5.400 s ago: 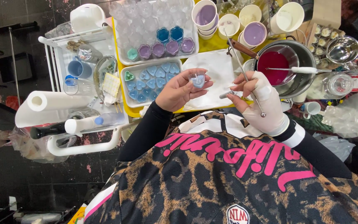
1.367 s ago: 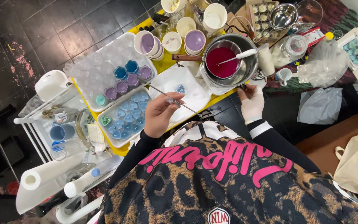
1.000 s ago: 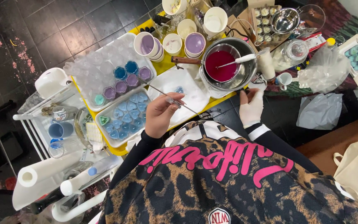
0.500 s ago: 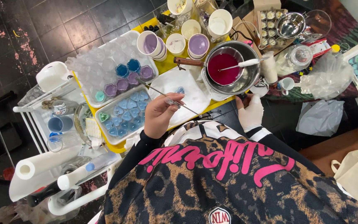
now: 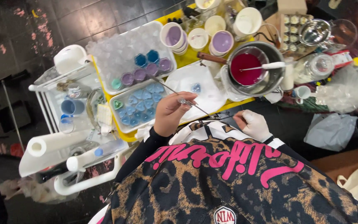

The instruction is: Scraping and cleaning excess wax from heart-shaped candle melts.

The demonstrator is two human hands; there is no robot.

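A thin metal stick (image 5: 175,92) is pinched in the fingers of the left hand (image 5: 170,113), and it points toward 11 o'clock, over the clear tray of blue heart shapes (image 5: 139,108). At 2 o'clock from this hand a small blue piece (image 5: 195,87) lies on a white sheet (image 5: 212,97). The right hand (image 5: 252,123), in a white glove, rests at 3 o'clock near the table edge with fingers curled; I cannot tell if it holds something. The two hands are apart. Farther, at 1 o'clock, a metal pot (image 5: 270,85) holds red liquid, with a white-handled spoon (image 5: 266,66) in it.
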